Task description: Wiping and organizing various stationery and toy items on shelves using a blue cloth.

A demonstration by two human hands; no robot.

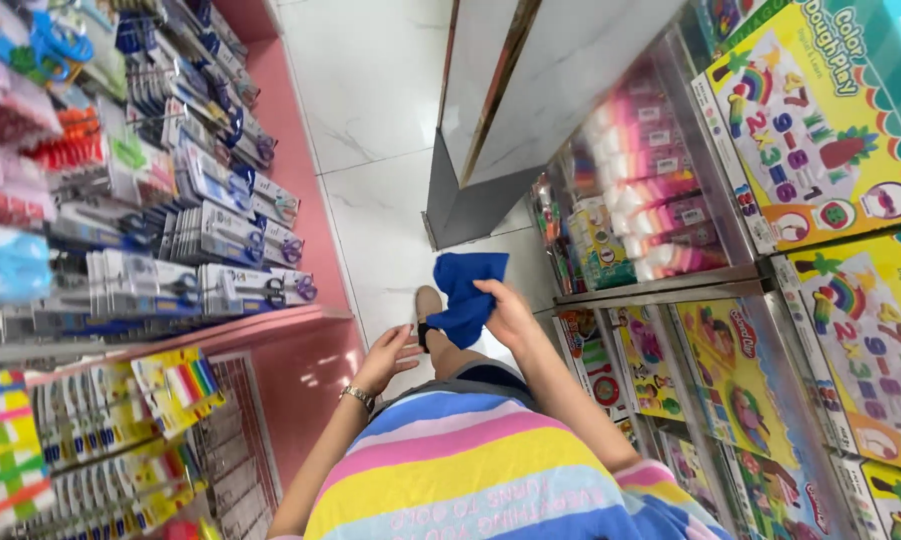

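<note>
Fingers (490, 292) of the right hand (508, 312) clenched on a blue cloth (467, 290); the cloth hangs bunched from that grip, held out in front of the body over the aisle floor, upper edge folded, lower corner drooping toward the person's leg. Left hand (388, 355) released: fingers spread, palm loose, nothing in it, just beside the lower tip of the cloth but apart from it. Wristwatch (357, 397) with a metal band on the left wrist.

Person stands in a narrow shop aisle, wearing a striped shirt (470, 470) in pink, yellow, blue and lilac bands. One sandalled foot (428, 310) shows below the cloth on the white tiled floor (370, 90).

Left side of the aisle: pink shelf unit (300, 340) with rows of carded scissors (245, 290) hanging on pegs, blue-backed packs above them, and packs of coloured markers (185, 385) on the lower tier.

Right side: metal-framed shelf (670, 285) with stacked pink-and-white tubs (650, 190) on the upper level, and large yellow boxed modelling-dough sets (820, 130) standing face-out, more of the same below. Grey pillar base (470, 200) rises from the floor ahead, beyond the cloth.

Both forearms extend forward from the body; the right one passes close along the right-hand shelf.
</note>
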